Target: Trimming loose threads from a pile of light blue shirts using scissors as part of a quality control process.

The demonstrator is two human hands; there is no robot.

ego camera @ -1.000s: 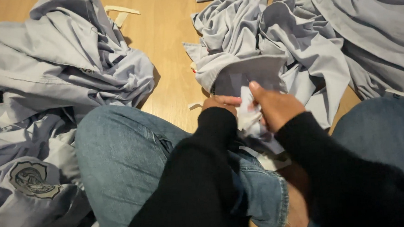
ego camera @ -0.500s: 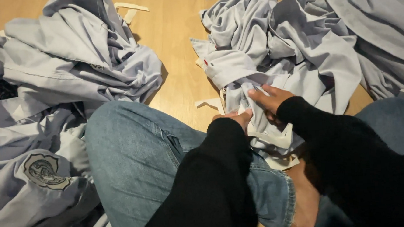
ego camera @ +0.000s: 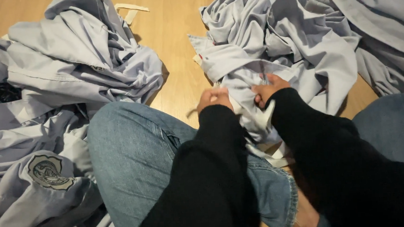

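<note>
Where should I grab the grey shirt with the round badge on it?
Probably the grey shirt is best gripped at the raised fold just above its round badge, coming from above: it lies crumpled on the floor beside the left knee, with that ridge standing up.

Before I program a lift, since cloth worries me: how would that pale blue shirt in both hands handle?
Likely floppy: the pale blue shirt lies in crumpled folds. Probably light: it bunches in the left hand and right hand.

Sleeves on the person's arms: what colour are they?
Black sleeves, plain, seen in the head view.
</note>
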